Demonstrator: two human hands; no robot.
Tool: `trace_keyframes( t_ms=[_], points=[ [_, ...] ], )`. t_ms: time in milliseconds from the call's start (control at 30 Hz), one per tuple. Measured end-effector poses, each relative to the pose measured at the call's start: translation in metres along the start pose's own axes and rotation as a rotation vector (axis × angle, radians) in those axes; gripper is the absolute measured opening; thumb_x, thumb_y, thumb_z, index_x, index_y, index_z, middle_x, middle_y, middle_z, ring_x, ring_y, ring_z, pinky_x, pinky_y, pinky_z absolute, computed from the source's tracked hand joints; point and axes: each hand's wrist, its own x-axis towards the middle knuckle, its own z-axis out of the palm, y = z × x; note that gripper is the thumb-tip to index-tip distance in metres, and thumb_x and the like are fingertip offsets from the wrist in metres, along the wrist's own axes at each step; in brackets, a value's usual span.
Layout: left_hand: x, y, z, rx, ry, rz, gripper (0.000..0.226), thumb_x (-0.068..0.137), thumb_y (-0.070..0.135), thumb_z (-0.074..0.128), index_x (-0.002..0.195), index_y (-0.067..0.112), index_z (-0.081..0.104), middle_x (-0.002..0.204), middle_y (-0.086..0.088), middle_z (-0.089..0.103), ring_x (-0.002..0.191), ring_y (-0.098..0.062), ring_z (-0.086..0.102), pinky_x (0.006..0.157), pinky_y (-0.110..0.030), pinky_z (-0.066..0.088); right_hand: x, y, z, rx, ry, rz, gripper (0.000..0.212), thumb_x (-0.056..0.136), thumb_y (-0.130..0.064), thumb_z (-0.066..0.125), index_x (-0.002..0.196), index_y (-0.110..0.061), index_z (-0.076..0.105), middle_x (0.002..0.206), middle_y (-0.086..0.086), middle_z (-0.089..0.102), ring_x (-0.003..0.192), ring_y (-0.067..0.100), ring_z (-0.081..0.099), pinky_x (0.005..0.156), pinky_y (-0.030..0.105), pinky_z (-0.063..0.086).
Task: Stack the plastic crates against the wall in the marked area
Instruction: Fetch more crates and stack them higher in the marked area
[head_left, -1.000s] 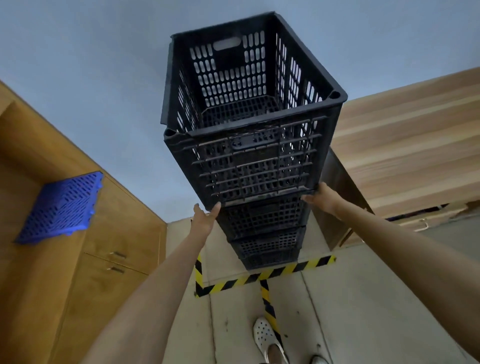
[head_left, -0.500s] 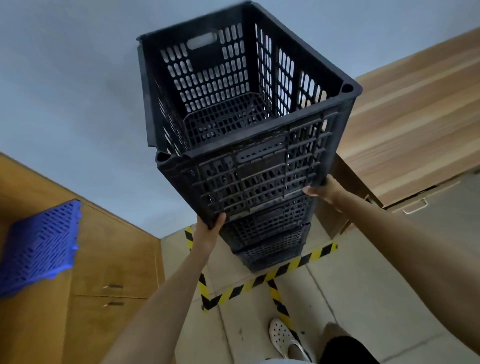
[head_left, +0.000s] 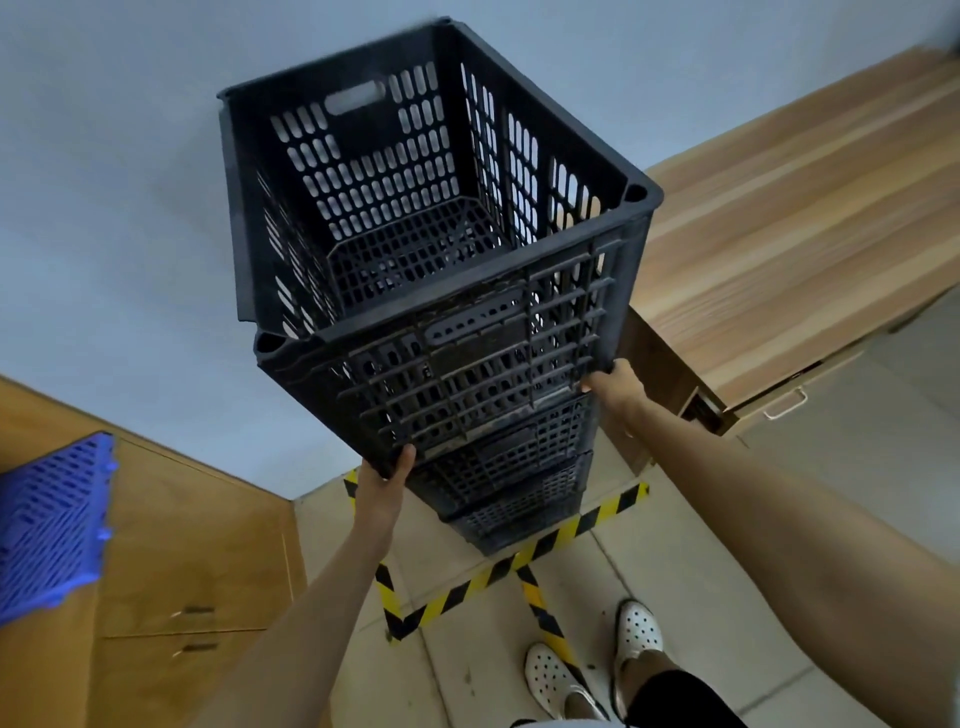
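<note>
Both arms raised, left hand (head_left: 387, 475) and right hand (head_left: 615, 384) fingers clamped on top crate (head_left: 441, 270) bottom corners

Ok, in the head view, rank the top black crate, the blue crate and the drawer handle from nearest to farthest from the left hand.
1. Top black crate: held at its lower corner by the left hand.
2. Blue crate: far left, on the wooden cabinet.
3. Drawer handle: far right, beyond the right hand.

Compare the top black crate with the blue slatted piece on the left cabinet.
The top crate is black; the blue piece is bright blue. The crate is a deep open box, while the blue piece looks like a flat panel. The left hand and right hand grip the crate's bottom corners; nothing touches the blue piece. Both are perforated plastic.
</note>
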Motion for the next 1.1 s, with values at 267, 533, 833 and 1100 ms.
trace_keyframes(
  t_ms=[267, 533, 833, 1100],
  points=[
    [-0.003, -0.003, -0.012, 0.061, -0.038, 0.019, 0.046, 0.095, 0.041, 0.056, 0.13, 0.011, 0.054, 0.117, -0.012, 0.064, 0.112, -0.034, 0.057, 0.09, -0.043, 0.046, -0.015, 0.009, 0.008, 0.021, 0.072, -0.028, 0.048, 0.088, -0.032, 0.059, 0.126, -0.007, 0.045, 0.112, 0.012, 0.06, 0.095, 0.029, 0.058, 0.082, 0.038, 0.047],
    [-0.008, 0.002, -0.014, 0.097, -0.048, 0.033, 0.043, 0.095, 0.043, 0.055, 0.128, 0.015, 0.054, 0.116, -0.007, 0.063, 0.112, -0.032, 0.057, 0.092, -0.046, 0.047, -0.021, 0.001, 0.008, 0.048, 0.048, 0.004, 0.057, 0.08, -0.035, 0.059, 0.127, -0.005, 0.045, 0.117, 0.013, 0.057, 0.102, 0.034, 0.057, 0.088, 0.042, 0.048],
    [-0.018, 0.014, -0.015, 0.077, -0.111, -0.048, 0.05, 0.095, 0.05, 0.052, 0.138, 0.028, 0.04, 0.127, 0.002, 0.053, 0.128, -0.028, 0.047, 0.104, -0.048, 0.041, -0.013, -0.005, 0.004, 0.049, -0.017, 0.051, 0.055, 0.088, -0.021, 0.052, 0.136, 0.0, 0.035, 0.132, 0.02, 0.047, 0.116, 0.04, 0.051, 0.099, 0.05, 0.045],
    [-0.029, 0.011, -0.015, 0.123, -0.11, -0.087, 0.053, 0.101, 0.027, 0.049, 0.149, 0.018, 0.027, 0.138, -0.01, 0.05, 0.127, -0.033, 0.047, 0.096, -0.041, 0.042, 0.012, 0.014, 0.0, 0.083, -0.082, 0.028, 0.061, 0.078, -0.025, 0.063, 0.129, 0.001, 0.043, 0.122, 0.022, 0.058, 0.108, 0.039, 0.058, 0.095, 0.051, 0.049]
  ],
)
